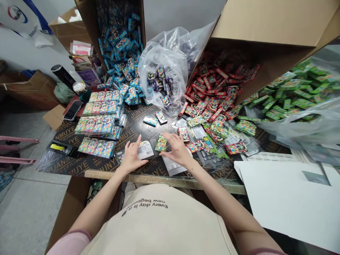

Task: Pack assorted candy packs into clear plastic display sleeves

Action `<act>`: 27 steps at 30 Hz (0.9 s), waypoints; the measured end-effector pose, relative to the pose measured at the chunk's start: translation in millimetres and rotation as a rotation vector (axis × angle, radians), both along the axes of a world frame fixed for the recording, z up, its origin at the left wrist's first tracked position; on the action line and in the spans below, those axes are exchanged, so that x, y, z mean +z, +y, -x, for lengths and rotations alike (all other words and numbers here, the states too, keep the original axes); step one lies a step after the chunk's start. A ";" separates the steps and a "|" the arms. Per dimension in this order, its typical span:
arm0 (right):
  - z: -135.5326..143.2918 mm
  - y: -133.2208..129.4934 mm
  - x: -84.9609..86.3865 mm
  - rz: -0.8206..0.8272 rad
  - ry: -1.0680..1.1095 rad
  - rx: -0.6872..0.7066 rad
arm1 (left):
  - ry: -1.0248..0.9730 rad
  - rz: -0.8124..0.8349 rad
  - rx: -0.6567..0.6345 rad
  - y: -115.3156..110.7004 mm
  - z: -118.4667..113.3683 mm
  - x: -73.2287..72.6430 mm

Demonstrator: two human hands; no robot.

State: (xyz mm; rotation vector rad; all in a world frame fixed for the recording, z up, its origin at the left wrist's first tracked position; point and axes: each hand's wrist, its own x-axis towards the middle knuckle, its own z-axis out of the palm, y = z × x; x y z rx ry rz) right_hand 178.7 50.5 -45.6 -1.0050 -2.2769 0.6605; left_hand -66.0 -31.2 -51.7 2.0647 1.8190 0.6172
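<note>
**Green box (160,143) within the right hand's (177,150) reach**

Thumb and fingers bracket it — whether truly pinched, one cannot tell. The left hand (130,156) is spread, beside a barcoded packet (146,150). The step looks like handling the box; moving it calls for even pressure.

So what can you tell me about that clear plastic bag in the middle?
The clear plastic bag looks like thin, shiny, crinkled film. Its mouth gapes toward the person, showing small purple boxes with bright printing, jumbled inside. It sits toward the far side of the dark table, between the loose blue boxes and the heap of red boxes. Neither the left hand nor the right hand touches it.
</note>
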 end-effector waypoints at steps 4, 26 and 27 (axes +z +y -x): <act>-9.0 -12.0 4.5 0.075 -0.035 0.282 | -0.016 0.011 -0.140 -0.4 -6.5 3.7; 61.7 -15.9 20.5 0.895 1.090 -0.562 | -1.371 0.254 0.473 19.7 -70.2 9.7; 61.3 -16.0 22.8 0.912 1.103 -0.542 | -1.448 0.311 0.505 19.7 -70.5 12.2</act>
